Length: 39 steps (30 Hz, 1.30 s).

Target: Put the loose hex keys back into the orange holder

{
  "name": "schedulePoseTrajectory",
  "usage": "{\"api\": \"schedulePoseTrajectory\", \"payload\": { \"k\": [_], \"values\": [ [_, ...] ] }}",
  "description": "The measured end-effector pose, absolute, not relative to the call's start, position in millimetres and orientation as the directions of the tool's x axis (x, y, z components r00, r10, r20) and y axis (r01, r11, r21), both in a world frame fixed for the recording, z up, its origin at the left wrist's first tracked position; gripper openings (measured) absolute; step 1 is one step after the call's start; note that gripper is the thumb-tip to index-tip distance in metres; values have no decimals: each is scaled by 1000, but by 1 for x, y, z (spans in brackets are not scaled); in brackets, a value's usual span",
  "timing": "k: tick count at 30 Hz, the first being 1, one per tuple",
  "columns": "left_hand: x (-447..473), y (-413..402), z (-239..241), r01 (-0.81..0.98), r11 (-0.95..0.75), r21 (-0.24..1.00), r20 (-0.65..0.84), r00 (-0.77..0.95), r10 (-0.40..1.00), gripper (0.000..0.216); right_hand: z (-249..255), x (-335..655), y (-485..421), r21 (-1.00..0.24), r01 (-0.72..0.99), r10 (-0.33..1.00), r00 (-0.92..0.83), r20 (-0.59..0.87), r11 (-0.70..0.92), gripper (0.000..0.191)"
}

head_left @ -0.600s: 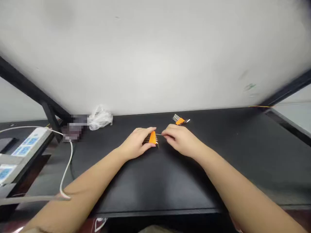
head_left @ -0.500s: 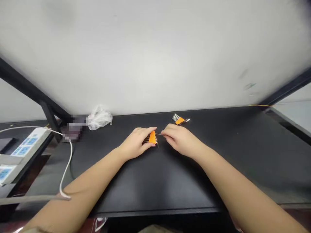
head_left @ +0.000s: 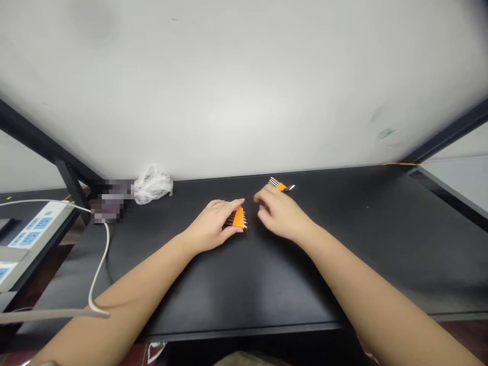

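Bare left hand (head_left: 209,226) points to two o'clock, pinching; bare right hand (head_left: 284,211) to ten, fingers (head_left: 263,194) curled, thumb (head_left: 266,217) apart.

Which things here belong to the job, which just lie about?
Job:
orange holder of thin metal rods, in the left hand
likely the second orange holder of metal rods, beyond the right hand

Lying about:
crumpled translucent plastic bag
white power strip with blue sockets
thin white cable

1. Saw the near hex key set (head_left: 238,218) partly covered by the left hand (head_left: 214,224).
2. Lost part of the far hex key set (head_left: 281,187) behind the right hand (head_left: 281,212).
3. Found the power strip (head_left: 36,234) cut by the left edge.
4. Could not identify the pixelated object (head_left: 110,201).
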State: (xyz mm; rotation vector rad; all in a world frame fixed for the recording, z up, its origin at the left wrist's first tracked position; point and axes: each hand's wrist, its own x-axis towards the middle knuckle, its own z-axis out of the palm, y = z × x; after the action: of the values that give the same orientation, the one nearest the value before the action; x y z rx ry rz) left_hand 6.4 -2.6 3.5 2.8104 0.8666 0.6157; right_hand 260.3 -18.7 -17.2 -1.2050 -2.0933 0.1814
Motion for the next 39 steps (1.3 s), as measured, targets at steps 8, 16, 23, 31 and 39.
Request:
{"api": "schedulePoseTrajectory", "payload": {
  "k": [8, 16, 23, 31, 39],
  "values": [
    [3, 2, 1, 507, -840, 191, 358, 761, 541, 43, -26, 283, 6, -266, 940, 972, -180, 152, 216, 8],
    [5, -1, 4, 515, -827, 225, 357, 746, 562, 42, -9, 274, -16, -371, 851, 925, -312, 215, 373, 6],
    [5, 0, 2, 532, -801, 273, 349, 722, 598, 70, -4, 260, -27, -546, 584, 800, -425, 425, 600, 5],
    [5, 0, -1, 505, -820, 269, 352, 741, 572, 74, -7, 255, -27, -486, 579, 754, -451, 478, 655, 11],
    [6, 0, -1, 494, -838, 232, 344, 764, 546, 72, -6, 255, -26, -473, 570, 739, -477, 476, 672, 15]
  ]
}}
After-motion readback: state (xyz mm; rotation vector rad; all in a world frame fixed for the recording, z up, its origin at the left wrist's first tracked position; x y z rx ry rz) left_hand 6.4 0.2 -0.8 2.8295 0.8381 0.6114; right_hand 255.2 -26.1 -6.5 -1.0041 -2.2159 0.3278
